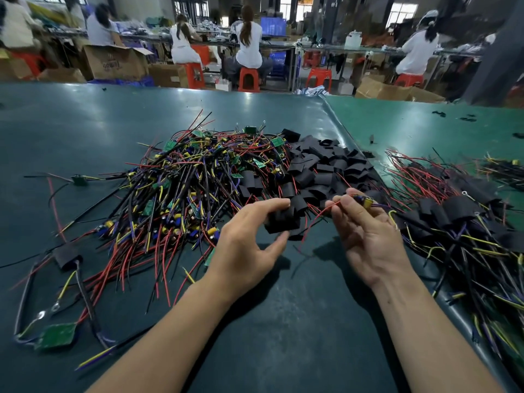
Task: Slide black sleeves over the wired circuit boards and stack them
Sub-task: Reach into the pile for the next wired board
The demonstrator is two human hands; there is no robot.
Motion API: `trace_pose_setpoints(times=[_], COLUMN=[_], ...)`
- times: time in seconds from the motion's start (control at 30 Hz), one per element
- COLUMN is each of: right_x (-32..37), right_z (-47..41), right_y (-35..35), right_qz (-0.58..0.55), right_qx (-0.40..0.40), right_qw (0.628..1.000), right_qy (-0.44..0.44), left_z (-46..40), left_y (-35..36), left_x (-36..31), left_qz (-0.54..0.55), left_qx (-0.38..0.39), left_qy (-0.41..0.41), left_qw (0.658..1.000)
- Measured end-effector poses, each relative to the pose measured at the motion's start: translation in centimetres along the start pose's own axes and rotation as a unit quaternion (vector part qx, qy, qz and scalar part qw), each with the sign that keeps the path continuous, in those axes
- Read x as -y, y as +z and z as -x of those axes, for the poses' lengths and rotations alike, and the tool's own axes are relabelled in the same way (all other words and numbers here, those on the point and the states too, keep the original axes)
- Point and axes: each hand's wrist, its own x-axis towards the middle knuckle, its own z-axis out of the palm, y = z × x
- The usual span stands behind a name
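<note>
Black sleeve [283, 219] pinched in left hand [246, 248] grip; right hand [365, 236] grip pinches wired board [361, 200] just beside it, not yet inserted. Sleeved stack [459, 217] at right on counter [85, 123]; large unsleeved pile [192, 177] left, so task likely under halfway.

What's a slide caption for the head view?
Left hand grips a black sleeve while right hand pinches a wired board, between heaps of loose boards and sleeves.
</note>
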Motion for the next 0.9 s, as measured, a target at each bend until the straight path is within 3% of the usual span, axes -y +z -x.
trace_pose_setpoints(times=[0.17,0.37,0.7,0.9], right_x=[1.12,1.08,1.04,0.61], right_z=[-0.09,-0.13,-0.26,-0.38], right_y=[-0.38,-0.27,-0.38,-0.4], right_qz=[-0.102,-0.15,-0.174,-0.089], right_qx=[-0.021,-0.052,-0.063,-0.087], right_qw=[0.994,0.987,0.982,0.992], right_qy=[0.014,0.014,0.032,0.013], left_z=[0.21,0.14,-0.08,0.0], left_y=[0.6,0.54,0.29,0.39], left_x=[0.65,0.76,0.53,0.19], left_qz=[0.062,0.104,0.107,0.131], left_qx=[0.044,0.074,0.082,0.086], left_qy=[-0.018,-0.063,-0.087,-0.09], left_qw=[0.997,0.99,0.987,0.984])
